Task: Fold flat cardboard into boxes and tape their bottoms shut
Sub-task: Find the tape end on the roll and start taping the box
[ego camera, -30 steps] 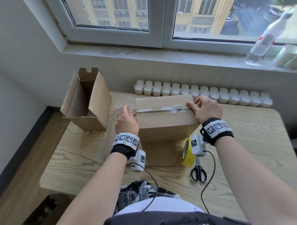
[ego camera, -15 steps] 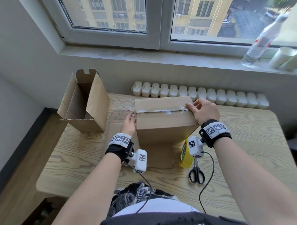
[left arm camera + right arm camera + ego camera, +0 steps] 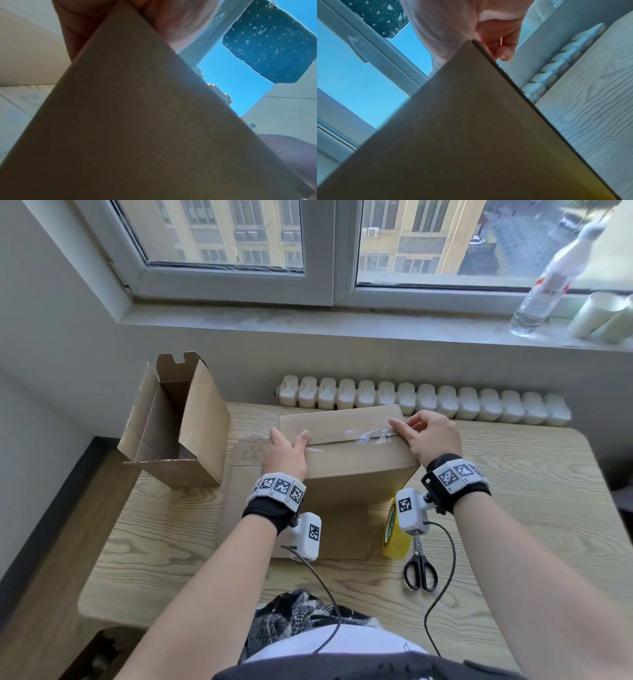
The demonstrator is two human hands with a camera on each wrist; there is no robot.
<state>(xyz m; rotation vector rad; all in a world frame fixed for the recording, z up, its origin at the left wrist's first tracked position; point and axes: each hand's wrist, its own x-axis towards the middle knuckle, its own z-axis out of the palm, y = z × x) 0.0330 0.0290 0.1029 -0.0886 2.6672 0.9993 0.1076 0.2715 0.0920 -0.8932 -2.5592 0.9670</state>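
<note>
Between the two grips, on flat cardboard point(image 3: 342, 530), stands the box point(image 3: 356, 474), likely light, stiff at edges, dentable mid-panel; left grip point(image 3: 286, 455) clasps its left edge, right grip point(image 3: 430, 436) curls over the right edge, pressing tape point(image 3: 346, 435) down; best held by corners

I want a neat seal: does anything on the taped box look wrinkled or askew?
Yes. The clear tape on the box is wrinkled near its right end, beside the right hand; elsewhere it lies flat.
</note>
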